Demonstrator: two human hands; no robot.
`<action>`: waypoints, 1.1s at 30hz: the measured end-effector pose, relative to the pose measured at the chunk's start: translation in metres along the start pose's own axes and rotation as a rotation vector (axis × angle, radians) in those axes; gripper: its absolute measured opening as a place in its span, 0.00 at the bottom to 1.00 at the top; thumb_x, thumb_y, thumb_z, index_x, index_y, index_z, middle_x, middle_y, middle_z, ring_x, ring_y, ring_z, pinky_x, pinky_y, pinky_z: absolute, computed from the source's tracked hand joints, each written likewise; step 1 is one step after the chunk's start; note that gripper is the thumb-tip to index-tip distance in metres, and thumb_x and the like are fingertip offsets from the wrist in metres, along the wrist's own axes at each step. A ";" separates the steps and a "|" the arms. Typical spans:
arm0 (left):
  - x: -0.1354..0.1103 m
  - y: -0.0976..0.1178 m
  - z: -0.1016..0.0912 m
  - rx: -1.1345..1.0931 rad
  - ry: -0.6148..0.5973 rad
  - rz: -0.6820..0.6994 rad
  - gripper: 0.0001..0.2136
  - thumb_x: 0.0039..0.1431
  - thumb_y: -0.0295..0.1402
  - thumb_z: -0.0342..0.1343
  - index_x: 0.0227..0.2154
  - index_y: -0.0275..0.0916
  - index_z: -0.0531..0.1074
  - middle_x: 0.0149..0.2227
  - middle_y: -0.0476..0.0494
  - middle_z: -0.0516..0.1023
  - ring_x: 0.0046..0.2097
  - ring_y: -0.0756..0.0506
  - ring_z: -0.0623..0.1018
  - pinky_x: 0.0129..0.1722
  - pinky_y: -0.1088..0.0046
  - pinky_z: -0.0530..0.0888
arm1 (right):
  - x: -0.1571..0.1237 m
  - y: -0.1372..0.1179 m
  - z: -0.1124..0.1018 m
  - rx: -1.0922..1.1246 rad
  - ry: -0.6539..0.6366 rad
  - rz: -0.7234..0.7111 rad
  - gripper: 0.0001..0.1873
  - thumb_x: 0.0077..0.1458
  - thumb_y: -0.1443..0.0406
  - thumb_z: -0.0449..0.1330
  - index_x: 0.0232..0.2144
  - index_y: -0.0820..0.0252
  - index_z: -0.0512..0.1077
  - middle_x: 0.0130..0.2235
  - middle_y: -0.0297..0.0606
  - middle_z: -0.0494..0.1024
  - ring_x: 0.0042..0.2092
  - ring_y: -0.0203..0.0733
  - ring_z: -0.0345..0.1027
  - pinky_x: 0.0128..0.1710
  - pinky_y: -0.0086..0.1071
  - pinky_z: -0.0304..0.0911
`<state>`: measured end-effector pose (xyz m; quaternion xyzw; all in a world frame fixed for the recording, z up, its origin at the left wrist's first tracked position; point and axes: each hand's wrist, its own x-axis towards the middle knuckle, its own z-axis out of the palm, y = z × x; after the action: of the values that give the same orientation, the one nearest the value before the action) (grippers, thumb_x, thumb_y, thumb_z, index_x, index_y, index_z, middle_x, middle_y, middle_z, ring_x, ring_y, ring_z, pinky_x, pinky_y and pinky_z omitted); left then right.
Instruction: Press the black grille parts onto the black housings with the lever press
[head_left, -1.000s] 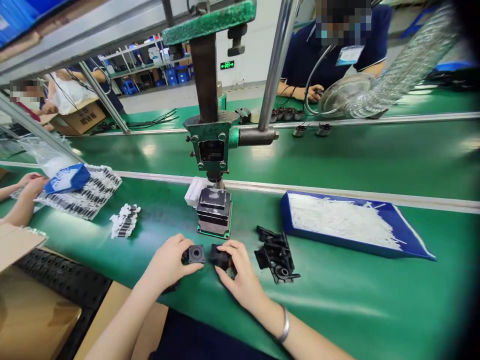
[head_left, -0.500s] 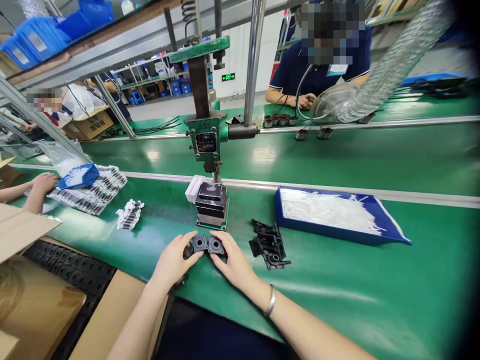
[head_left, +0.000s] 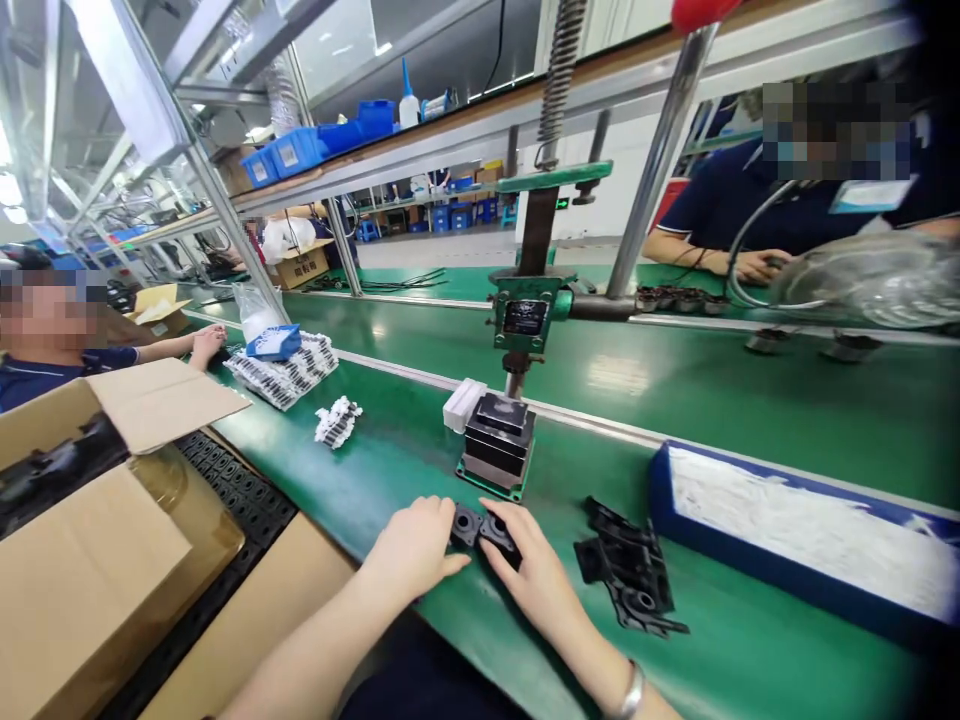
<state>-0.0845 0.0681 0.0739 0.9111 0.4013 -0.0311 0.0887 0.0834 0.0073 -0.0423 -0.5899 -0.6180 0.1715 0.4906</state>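
Two small black square plastic parts with round holes lie side by side on the green bench in front of the press. My left hand (head_left: 416,548) curls around the outer side of the left black part (head_left: 466,524), its fingers partly hiding it. My right hand (head_left: 536,575), with a metal bracelet at the wrist, grips the right black part (head_left: 496,530) between thumb and fingers. Just beyond stands the black block of the press base (head_left: 499,440), below the green press head (head_left: 525,312). To the right of my hands lies a pile of black plastic pieces (head_left: 630,570).
A blue tray (head_left: 750,555) of white strips sits at the right. Open cardboard boxes (head_left: 97,590) with black parts stand at the left. White-and-black pieces (head_left: 337,422) lie on the bench (head_left: 397,445). One co-worker sits across, another at the left.
My view has swung left and up, so the scene sits lower and farther right. Both hands stay at the two black parts; my left hand now covers more of its part.
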 end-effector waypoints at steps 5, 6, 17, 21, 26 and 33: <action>0.003 -0.005 -0.010 0.002 -0.010 0.032 0.24 0.57 0.41 0.65 0.52 0.36 0.68 0.44 0.36 0.77 0.46 0.34 0.78 0.43 0.59 0.77 | -0.002 0.005 -0.001 -0.027 -0.030 -0.034 0.20 0.65 0.61 0.53 0.58 0.49 0.67 0.55 0.41 0.72 0.57 0.45 0.69 0.57 0.42 0.68; 0.005 -0.006 -0.011 -0.010 -0.018 0.053 0.26 0.57 0.41 0.64 0.56 0.40 0.66 0.44 0.39 0.77 0.46 0.35 0.79 0.43 0.61 0.77 | -0.002 0.005 -0.001 -0.026 -0.032 -0.036 0.20 0.64 0.61 0.54 0.58 0.49 0.67 0.55 0.41 0.72 0.57 0.45 0.69 0.57 0.42 0.69; 0.014 -0.013 -0.004 -0.070 -0.051 -0.073 0.11 0.64 0.38 0.57 0.43 0.38 0.68 0.42 0.40 0.78 0.44 0.37 0.80 0.40 0.65 0.74 | 0.000 -0.005 -0.005 0.005 -0.023 0.072 0.23 0.63 0.61 0.55 0.60 0.54 0.65 0.58 0.43 0.72 0.59 0.46 0.68 0.61 0.44 0.66; 0.010 -0.026 -0.009 -0.108 -0.118 -0.081 0.12 0.61 0.38 0.60 0.42 0.39 0.68 0.41 0.42 0.79 0.43 0.39 0.80 0.39 0.68 0.72 | 0.000 -0.010 -0.008 0.012 -0.018 0.081 0.26 0.63 0.62 0.55 0.62 0.55 0.63 0.59 0.43 0.71 0.60 0.46 0.68 0.62 0.44 0.64; 0.011 -0.033 -0.009 -0.108 -0.148 -0.067 0.08 0.63 0.36 0.58 0.40 0.39 0.70 0.41 0.42 0.78 0.42 0.40 0.79 0.39 0.69 0.72 | -0.001 -0.012 -0.008 -0.028 0.048 0.112 0.26 0.62 0.62 0.57 0.62 0.55 0.62 0.58 0.44 0.72 0.58 0.46 0.68 0.61 0.44 0.65; 0.025 -0.017 0.006 -0.055 -0.079 -0.027 0.10 0.67 0.39 0.53 0.38 0.37 0.74 0.40 0.39 0.76 0.44 0.40 0.79 0.43 0.67 0.74 | -0.004 -0.007 -0.008 -0.158 0.120 0.081 0.22 0.64 0.63 0.55 0.60 0.53 0.65 0.56 0.44 0.72 0.58 0.47 0.67 0.59 0.45 0.67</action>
<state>-0.0796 0.0965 0.0624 0.9009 0.4106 -0.0571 0.1289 0.0850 -0.0008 -0.0344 -0.6605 -0.5747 0.1064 0.4714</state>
